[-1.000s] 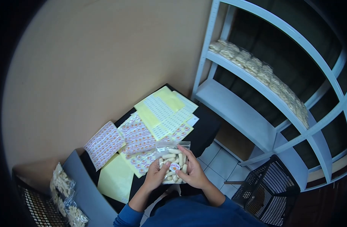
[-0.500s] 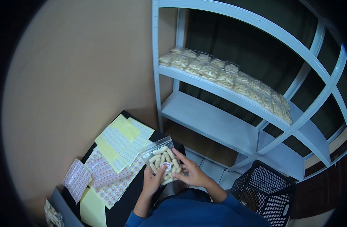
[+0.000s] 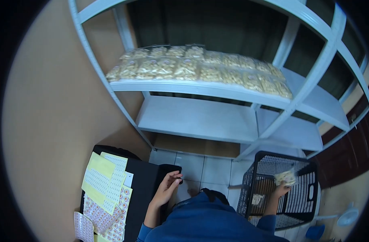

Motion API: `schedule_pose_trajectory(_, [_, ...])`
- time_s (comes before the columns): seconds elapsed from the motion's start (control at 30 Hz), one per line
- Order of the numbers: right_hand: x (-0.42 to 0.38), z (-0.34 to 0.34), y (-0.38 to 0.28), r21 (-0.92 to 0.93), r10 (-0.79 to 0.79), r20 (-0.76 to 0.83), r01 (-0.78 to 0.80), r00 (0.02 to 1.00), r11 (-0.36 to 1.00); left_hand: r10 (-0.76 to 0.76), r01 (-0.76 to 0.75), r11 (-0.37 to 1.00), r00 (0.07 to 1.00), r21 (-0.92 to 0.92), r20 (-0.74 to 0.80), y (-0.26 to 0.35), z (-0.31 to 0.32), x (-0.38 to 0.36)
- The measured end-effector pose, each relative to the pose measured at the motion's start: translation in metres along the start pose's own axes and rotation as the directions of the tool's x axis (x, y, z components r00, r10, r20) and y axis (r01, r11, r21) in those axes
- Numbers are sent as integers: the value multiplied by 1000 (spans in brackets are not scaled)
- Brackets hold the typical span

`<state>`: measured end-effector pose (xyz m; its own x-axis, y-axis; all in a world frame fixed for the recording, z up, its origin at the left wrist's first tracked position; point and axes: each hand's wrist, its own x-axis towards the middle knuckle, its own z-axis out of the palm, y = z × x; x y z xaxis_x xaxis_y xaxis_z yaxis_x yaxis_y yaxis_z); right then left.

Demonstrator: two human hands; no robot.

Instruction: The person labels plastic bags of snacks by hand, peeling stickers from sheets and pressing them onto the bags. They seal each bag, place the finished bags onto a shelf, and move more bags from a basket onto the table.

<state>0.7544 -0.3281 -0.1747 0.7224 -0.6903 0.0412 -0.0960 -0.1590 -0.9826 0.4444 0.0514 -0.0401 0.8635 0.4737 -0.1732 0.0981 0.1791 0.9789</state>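
Holding a clear bag (image 3: 286, 177) of pale pieces at the black basket (image 3: 257, 161), right hand (image 3: 282, 190) at work

The right hand reaches out to the person's right, its fingers closed on the lower end of the clear bag. Bag and hand both show within the outline of the black basket; how deep they sit cannot be told. The bag is slightly blurred, tilted, with its transparent upper part pointing away from the hand. A second packet (image 3: 258, 199) lies inside the basket, left of the right forearm.

The left hand (image 3: 165, 191) holds nothing. It hovers by the right edge of the black worktop (image 3: 146, 177), fingers loosely curved and a little apart from the thumb; whether it touches the worktop cannot be told.

On the worktop, yellow-backed label sheets (image 3: 98, 169) overlap printed sticker sheets (image 3: 120, 226) with rows of round marks. One curled sheet (image 3: 83, 227) sits at the worktop's near left corner.

Beyond the worktop and basket stands a white shelf unit (image 3: 200, 117). Its upper shelf carries filled bags (image 3: 186, 69) of similar pale pieces, packed closely side by side in rows. Light floor tiles (image 3: 190, 165) show between the worktop and the basket.
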Motion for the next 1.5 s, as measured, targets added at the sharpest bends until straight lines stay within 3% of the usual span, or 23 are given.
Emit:
schedule_pose_trajectory(0.03, [11,-13,46,-240,85,-93,-105,992,965,-6,6,1000,1000,16,16,-1,2,3])
schedule_pose_trajectory(0.13, [7,-36,117,-515,404,-158,-424,901,745,-31,30,999,999,45,22,-3,7,6])
schedule_pose_trajectory(0.2, [-5,-40,129,-508,368,-134,-382,920,772,-50,47,996,998,77,28,-3,3,3])
schedule_pose_trajectory(0.4, [-10,8,101,-479,-136,-74,84,988,874,-56,67,982,996,178,-63,8,-28,-50])
schedule_pose_trajectory(0.47, [-50,35,18,-284,-513,-24,486,858,826,47,-2,971,982,239,-184,13,-39,-79])
schedule_pose_trajectory(0.6, [-155,80,-101,171,-715,256,698,650,696,-1,132,919,942,371,-334,49,-58,-166])
schedule_pose_trajectory(0.7, [-249,85,-128,408,-799,402,694,447,593,193,249,801,753,545,-628,62,-75,-255])
schedule_pose_trajectory(0.73, [-288,75,-136,539,-838,461,658,292,526,142,345,823,644,452,-752,74,-74,-291])
schedule_pose_trajectory(0.77, [-328,60,-144,667,-864,488,586,123,460,276,395,756,530,522,-802,72,-80,-330])
schedule_pose_trajectory(0.8, [-370,39,-152,737,-858,512,497,30,458,403,632,516,417,579,-815,89,-77,-372])
schedule_pose_trajectory(0.83, [-405,20,-146,788,-838,541,391,-72,475,573,740,421,230,524,-787,86,-84,-424])
schedule_pose_trajectory(0.87, [-436,0,-139,826,-815,548,275,-188,492,727,876,211,157,434,-669,113,-79,-470])
schedule_pose_trajectory(0.93, [-486,-49,-133,885,-780,445,79,-440,459,926,951,137,-24,277,-378,157,-70,-575])
schedule_pose_trajectory(0.97, [-506,-74,-132,895,-752,369,-8,-546,445,916,964,220,-152,147,-371,181,-54,-629])
schedule_pose_trajectory(1.0, [-520,-102,-132,898,-717,288,-81,-635,432,809,916,399,-377,-51,-450,208,-32,-666])
schedule_pose_trajectory(1.07, [-541,-147,-133,869,-648,100,-251,-755,426,846,977,193,-213,-93,-490,217,-17,-788])
schedule_pose_trajectory(1.13, [-556,-181,-125,830,-598,-23,-349,-801,436,657,941,331,-283,-70,-699,191,-1,-881])
schedule_pose_trajectory(1.2, [-565,-206,-125,796,-547,-134,-419,-826,437,274,879,336,-434,-337,-858,182,15,-901])
schedule_pose_trajectory(1.27, [-580,-227,-123,771,-545,-179,-461,-819,440,83,801,263,-575,-538,-814,159,7,-911])
schedule_pose_trajectory(1.33, [-604,-253,-129,710,-566,-276,-562,-777,425,-16,789,511,-388,-342,-921,129,-2,-916])
schedule_pose_trajectory(1.4, [-642,-292,-146,628,-595,-414,-689,-689,362,-458,452,573,-516,-684,-724,147,-14,-897])
schedule_pose_trajectory(1.43, [-663,-311,-151,587,-555,-498,-730,-666,349,-410,384,717,-442,-581,-798,138,-11,-913])
schedule_pose_trajectory(1.5, [-699,-356,-154,484,-478,-580,-752,-659,448,-406,418,677,-474,-605,-781,144,-13,-894])
